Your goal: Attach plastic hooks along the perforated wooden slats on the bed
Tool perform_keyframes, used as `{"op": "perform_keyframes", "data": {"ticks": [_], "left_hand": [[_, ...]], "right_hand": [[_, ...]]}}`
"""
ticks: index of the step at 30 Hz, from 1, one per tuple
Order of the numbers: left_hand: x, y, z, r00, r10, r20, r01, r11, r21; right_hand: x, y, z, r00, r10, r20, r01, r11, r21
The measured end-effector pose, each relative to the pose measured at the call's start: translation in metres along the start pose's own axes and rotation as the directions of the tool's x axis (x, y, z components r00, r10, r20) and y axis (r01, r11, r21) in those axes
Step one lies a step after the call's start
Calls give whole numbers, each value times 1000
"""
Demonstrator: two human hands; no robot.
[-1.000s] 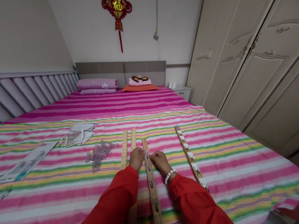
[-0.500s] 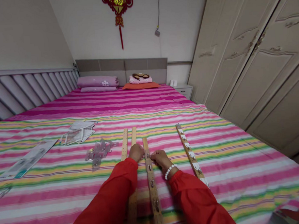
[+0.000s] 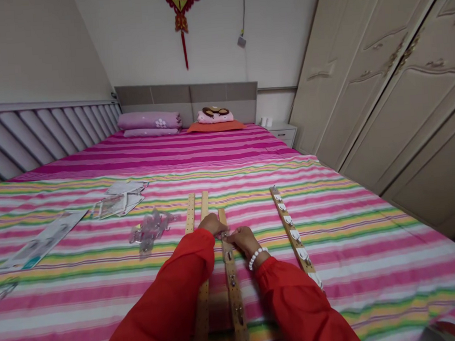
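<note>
A narrow wooden strip (image 3: 234, 289) with several metal hooks along it lies lengthwise on the striped bed. My left hand (image 3: 212, 224) is over its far part, fingers pinched at the topmost hook (image 3: 225, 235). From the right, my right hand (image 3: 245, 240), with a white bead bracelet at the wrist, has its fingertips pressed together at the same hook. What exactly each pinch holds is too small to make out. Two bare wooden strips, one with holes (image 3: 190, 213) and one beside it (image 3: 204, 203), lie to the left, partly under my left sleeve.
Another strip with white-backed hooks (image 3: 294, 234) lies to the right. On the left are a pile of clear plastic-wrapped hooks (image 3: 153, 228), crumpled packaging (image 3: 122, 199), a long flat package (image 3: 45, 241) and thin wire-like items (image 3: 2, 291). Pillows (image 3: 150, 121) rest by the headboard.
My left hand has shifted slightly right, over the strip and onto the topmost hook. My right hand stays nearly in place, its fingertips now closer to the left ones. The view has tilted slightly.
</note>
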State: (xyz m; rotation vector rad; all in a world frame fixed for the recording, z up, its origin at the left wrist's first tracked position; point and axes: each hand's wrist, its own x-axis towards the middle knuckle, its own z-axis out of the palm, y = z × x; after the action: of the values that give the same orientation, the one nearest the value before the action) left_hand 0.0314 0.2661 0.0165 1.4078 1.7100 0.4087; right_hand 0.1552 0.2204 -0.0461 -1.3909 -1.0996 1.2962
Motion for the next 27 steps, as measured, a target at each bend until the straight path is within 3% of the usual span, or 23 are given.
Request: {"op": "perform_keyframes", "data": {"ticks": [11, 19, 23, 27], "left_hand": [[-9, -12, 2, 998, 55, -37, -61, 982, -177], [-35, -12, 1, 978, 135, -156, -178, 935, -306], [-50, -31, -26, 937, 181, -300, -270, 919, -288], [-61, -71, -73, 828, 155, -539, -288, 942, -172]], "right_hand": [[-13, -16, -6, 992, 121, 27, -122, 991, 57], [-22, -20, -14, 989, 133, 68, -140, 984, 114], [-25, -17, -15, 992, 113, 64, -122, 981, 152], [-28, -13, -12, 996, 82, 38, -88, 980, 179]]}}
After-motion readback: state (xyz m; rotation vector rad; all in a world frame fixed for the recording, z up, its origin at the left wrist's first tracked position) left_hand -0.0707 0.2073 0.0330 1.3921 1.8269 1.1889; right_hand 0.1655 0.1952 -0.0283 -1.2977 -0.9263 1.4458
